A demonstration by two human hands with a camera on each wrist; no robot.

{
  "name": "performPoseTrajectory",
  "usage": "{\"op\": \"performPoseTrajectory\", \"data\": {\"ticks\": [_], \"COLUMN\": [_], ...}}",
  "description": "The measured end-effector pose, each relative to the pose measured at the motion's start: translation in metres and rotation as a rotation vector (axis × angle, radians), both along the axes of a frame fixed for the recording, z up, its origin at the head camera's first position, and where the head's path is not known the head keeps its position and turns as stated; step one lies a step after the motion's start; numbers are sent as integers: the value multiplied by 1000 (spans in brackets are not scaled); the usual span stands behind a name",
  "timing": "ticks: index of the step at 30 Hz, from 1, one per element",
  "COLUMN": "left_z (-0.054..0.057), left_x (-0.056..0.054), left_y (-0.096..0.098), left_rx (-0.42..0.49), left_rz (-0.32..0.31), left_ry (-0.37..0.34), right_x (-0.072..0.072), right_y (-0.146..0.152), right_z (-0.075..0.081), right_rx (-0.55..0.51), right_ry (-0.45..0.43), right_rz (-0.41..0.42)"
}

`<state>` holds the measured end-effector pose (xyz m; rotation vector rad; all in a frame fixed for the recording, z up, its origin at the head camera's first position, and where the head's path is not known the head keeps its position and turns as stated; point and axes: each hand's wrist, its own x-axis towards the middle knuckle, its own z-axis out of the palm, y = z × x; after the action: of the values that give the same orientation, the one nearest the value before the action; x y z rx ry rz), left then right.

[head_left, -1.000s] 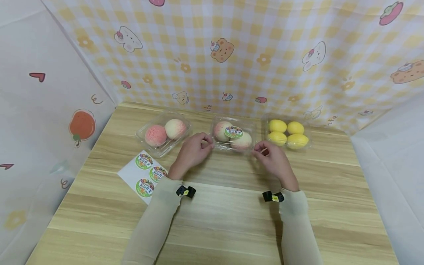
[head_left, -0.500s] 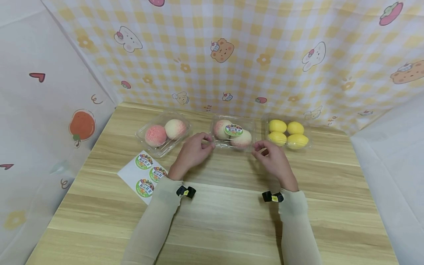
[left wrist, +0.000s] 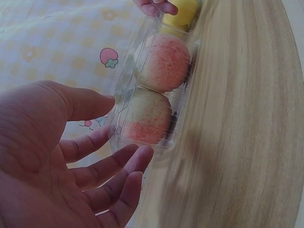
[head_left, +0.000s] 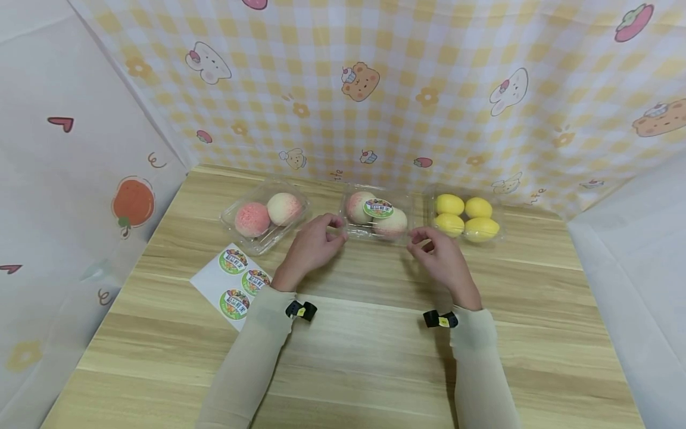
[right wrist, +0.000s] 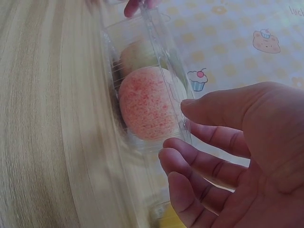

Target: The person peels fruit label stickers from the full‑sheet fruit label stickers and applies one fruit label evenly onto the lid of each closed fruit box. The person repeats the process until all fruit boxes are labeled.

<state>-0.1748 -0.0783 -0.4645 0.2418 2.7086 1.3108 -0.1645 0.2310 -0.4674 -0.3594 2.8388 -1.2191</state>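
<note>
A clear plastic clamshell box [head_left: 351, 233] with two pink-and-cream peaches [head_left: 391, 224] inside sits between my hands. A round fruit sticker [head_left: 378, 208] is on its lid. My left hand [head_left: 317, 241] pinches the left end of the box rim between thumb and index finger; the other fingers [left wrist: 118, 197] are loosely bent below. At the right end, my right hand [head_left: 442, 256] pinches the rim the same way, its thumb [right wrist: 204, 105] against the plastic edge. Through the left wrist view both peaches show from the side.
Left of my hands stands another clear box [head_left: 252, 241] with two peaches. A box of yellow lemons [head_left: 479, 229] stands close on the right. A white sheet [head_left: 211, 286] of round stickers lies on the wooden table [head_left: 364, 369], partly under my left sleeve. A checked cloth [head_left: 316, 77] hangs behind.
The labelled box has shifted very slightly away from me, its sticker sitting a little farther back. Both hands stay almost where they were, at its ends.
</note>
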Motion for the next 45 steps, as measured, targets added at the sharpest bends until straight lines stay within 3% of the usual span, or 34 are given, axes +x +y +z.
{"op": "performPoseTrajectory", "data": {"ticks": [18, 33, 45], "left_z": [0, -3, -2], "left_x": [-1, -2, -2], "left_y": [1, 0, 0], "left_rx": [4, -15, -31], "left_rz": [-3, -16, -38], "left_ry": [-17, 22, -22], "right_x": [-2, -1, -1], "right_y": [-1, -2, -1], "right_z": [-2, -2, -2], "right_rx": [-8, -21, -22], "right_ry": [-41, -62, -77], "right_rz": [-15, -25, -4]}}
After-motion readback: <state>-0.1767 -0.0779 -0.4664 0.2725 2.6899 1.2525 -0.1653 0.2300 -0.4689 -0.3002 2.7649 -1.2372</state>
